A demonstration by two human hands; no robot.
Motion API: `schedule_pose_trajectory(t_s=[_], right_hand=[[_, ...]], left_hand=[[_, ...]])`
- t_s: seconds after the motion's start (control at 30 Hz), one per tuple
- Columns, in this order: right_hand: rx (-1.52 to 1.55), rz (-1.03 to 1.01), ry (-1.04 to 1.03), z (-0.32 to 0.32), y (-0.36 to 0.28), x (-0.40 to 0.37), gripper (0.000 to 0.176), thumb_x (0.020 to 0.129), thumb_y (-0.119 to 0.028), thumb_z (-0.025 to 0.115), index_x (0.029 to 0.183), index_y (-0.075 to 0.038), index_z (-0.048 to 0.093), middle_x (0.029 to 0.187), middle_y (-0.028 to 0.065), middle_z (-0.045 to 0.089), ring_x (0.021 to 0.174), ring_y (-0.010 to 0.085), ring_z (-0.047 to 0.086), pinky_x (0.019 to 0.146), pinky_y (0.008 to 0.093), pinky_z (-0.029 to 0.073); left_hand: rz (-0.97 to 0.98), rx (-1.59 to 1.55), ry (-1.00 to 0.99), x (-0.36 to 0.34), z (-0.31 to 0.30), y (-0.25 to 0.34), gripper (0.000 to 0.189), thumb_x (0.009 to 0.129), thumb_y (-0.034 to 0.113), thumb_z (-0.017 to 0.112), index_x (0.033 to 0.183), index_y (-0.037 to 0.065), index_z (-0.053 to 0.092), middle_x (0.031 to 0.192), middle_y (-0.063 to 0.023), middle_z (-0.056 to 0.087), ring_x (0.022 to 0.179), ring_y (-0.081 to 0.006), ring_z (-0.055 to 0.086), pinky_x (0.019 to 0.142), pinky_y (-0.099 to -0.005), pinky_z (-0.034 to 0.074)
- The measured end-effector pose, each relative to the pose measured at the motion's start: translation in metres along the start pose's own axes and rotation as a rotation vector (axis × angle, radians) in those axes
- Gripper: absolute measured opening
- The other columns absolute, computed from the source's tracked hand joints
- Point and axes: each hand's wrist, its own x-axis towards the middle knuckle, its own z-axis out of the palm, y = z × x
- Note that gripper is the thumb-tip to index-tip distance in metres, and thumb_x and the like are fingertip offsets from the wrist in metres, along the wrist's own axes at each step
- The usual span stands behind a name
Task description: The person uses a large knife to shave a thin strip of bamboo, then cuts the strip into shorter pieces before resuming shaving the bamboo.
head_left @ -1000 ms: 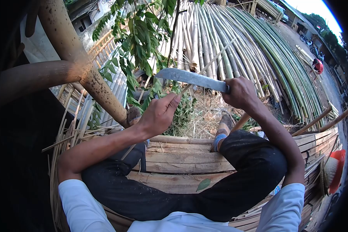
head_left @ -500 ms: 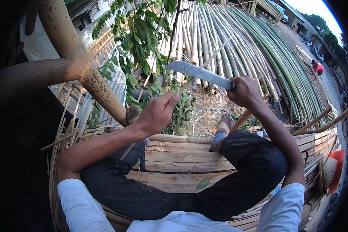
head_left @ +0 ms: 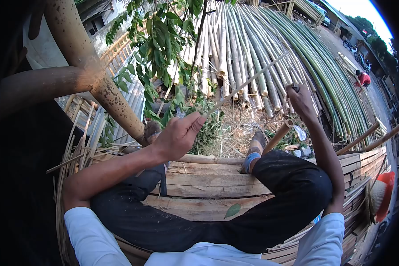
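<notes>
My left hand (head_left: 181,136) is closed around the near end of a thin bamboo strip (head_left: 248,83). The strip slants up and away to the right, over the stacked poles. Off to the right and apart from the strip, my right hand (head_left: 301,103) is wrapped round the knife, whose dark handle (head_left: 295,88) shows at the top of the fist. The knife's blade cannot be made out at this moment. Between my bent knees lie split bamboo slats (head_left: 208,179), with one green leaf (head_left: 232,210) on them.
Long bamboo poles (head_left: 261,53) lie stacked ahead. A leafy branch (head_left: 159,44) hangs front left, beside a thick spotted post (head_left: 115,106). A cut pole end (head_left: 279,135) rises near my right foot. A person in red (head_left: 363,79) is far right; a red-and-white hat-like object (head_left: 382,195) lies nearer.
My right hand has moved right and slightly forward, taking the knife off the strip; its blade has turned out of sight. The strip now tilts lower to the right. The left hand has barely moved.
</notes>
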Motion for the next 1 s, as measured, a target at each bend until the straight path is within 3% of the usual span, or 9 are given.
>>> schedule_pose_trajectory(t_s=[0.07, 0.13, 0.23, 0.3, 0.4, 0.5, 0.6, 0.67, 1.0], right_hand=[[0.161, 0.068, 0.019, -0.002, 0.009, -0.003, 0.034, 0.086, -0.03, 0.056, 0.063, -0.005, 0.055, 0.049, -0.0019, 0.045, 0.04, 0.014, 0.04, 0.043, 0.0326, 0.035], [0.72, 0.317, -0.046, -0.002, 0.012, 0.0, 0.027, 0.086, -0.027, 0.058, 0.069, -0.007, 0.053, 0.051, -0.0071, 0.036, 0.04, 0.0073, 0.032, 0.04, 0.0253, 0.029], [0.98, 0.294, 0.017, -0.001, 0.002, 0.001, 0.022, 0.086, -0.022, 0.058, 0.071, -0.007, 0.053, 0.051, -0.0078, 0.033, 0.041, 0.0034, 0.03, 0.04, 0.0202, 0.026], [0.947, 0.23, 0.005, 0.002, -0.007, -0.003, 0.022, 0.087, -0.023, 0.059, 0.073, -0.006, 0.054, 0.052, -0.0069, 0.037, 0.042, 0.0038, 0.032, 0.04, 0.0206, 0.027], [0.434, -0.092, -0.212, 0.01, -0.028, -0.015, 0.03, 0.09, -0.031, 0.061, 0.08, -0.003, 0.06, 0.054, -0.0038, 0.044, 0.044, 0.0052, 0.039, 0.042, 0.0238, 0.03], [0.113, -0.339, -0.351, 0.025, -0.042, -0.026, 0.033, 0.089, -0.031, 0.062, 0.082, 0.001, 0.065, 0.055, 0.0047, 0.054, 0.047, 0.0138, 0.05, 0.049, 0.0333, 0.039], [-0.13, -0.459, -0.403, 0.03, -0.07, -0.04, 0.027, 0.083, -0.031, 0.064, 0.086, -0.005, 0.069, 0.057, 0.0123, 0.06, 0.053, 0.0275, 0.061, 0.055, 0.0409, 0.045], [-0.171, -0.564, -0.416, 0.041, -0.072, -0.038, 0.022, 0.08, -0.028, 0.066, 0.082, -0.007, 0.068, 0.058, 0.0104, 0.061, 0.055, 0.0294, 0.063, 0.056, 0.0419, 0.048], [-0.312, -0.789, -0.366, 0.053, -0.096, -0.043, 0.014, 0.071, -0.019, 0.068, 0.078, -0.006, 0.066, 0.056, 0.0091, 0.061, 0.049, 0.0268, 0.062, 0.053, 0.0396, 0.049]], left_hand=[[0.026, -0.038, -0.024, -0.001, 0.001, 0.008, 0.04, 0.102, 0.033, 0.04, 0.079, 0.0, 0.047, 0.052, -0.0095, 0.038, 0.047, -0.0166, 0.035, 0.047, -0.039, 0.031], [-0.002, -0.107, -0.029, 0.006, 0.007, -0.012, 0.041, 0.102, 0.034, 0.039, 0.08, 0.0, 0.046, 0.053, -0.0084, 0.036, 0.048, -0.0161, 0.035, 0.048, -0.0383, 0.031], [-0.024, -0.202, -0.031, 0.016, 0.011, -0.029, 0.043, 0.102, 0.036, 0.037, 0.08, 0.0, 0.046, 0.055, -0.0053, 0.034, 0.05, -0.0145, 0.036, 0.049, -0.0363, 0.032], [-0.02, -0.23, -0.042, 0.017, 0.012, -0.034, 0.044, 0.102, 0.038, 0.037, 0.079, 0.001, 0.046, 0.056, -0.0033, 0.033, 0.052, -0.0134, 0.036, 0.05, -0.0349, 0.032], [-0.08, -0.33, -0.114, 0.016, 0.013, -0.033, 0.043, 0.102, 0.037, 0.037, 0.079, 0.003, 0.046, 0.059, 0.0012, 0.035, 0.053, -0.0092, 0.034, 0.05, -0.0299, 0.031], [-0.19, -0.439, -0.125, 0.018, 0.007, -0.025, 0.04, 0.102, 0.037, 0.036, 0.08, 0.005, 0.046, 0.062, 0.0032, 0.036, 0.054, -0.0055, 0.032, 0.049, -0.0245, 0.029], [-0.204, -0.59, -0.131, 0.019, 0.006, -0.024, 0.037, 0.103, 0.035, 0.036, 0.083, 0.006, 0.045, 0.064, 0.0036, 0.036, 0.054, -0.004, 0.031, 0.048, -0.0221, 0.028], [-0.149, -0.632, -0.215, 0.02, 0.005, -0.024, 0.032, 0.103, 0.036, 0.034, 0.089, 0.01, 0.045, 0.058, 0.0063, 0.03, 0.045, -0.0025, 0.025, 0.04, -0.0209, 0.021], [-0.298, -0.731, -0.241, 0.016, 0.01, -0.016, 0.034, 0.102, 0.04, 0.036, 0.085, 0.01, 0.044, 0.058, 0.0068, 0.028, 0.043, -0.0027, 0.022, 0.039, -0.0215, 0.018]])
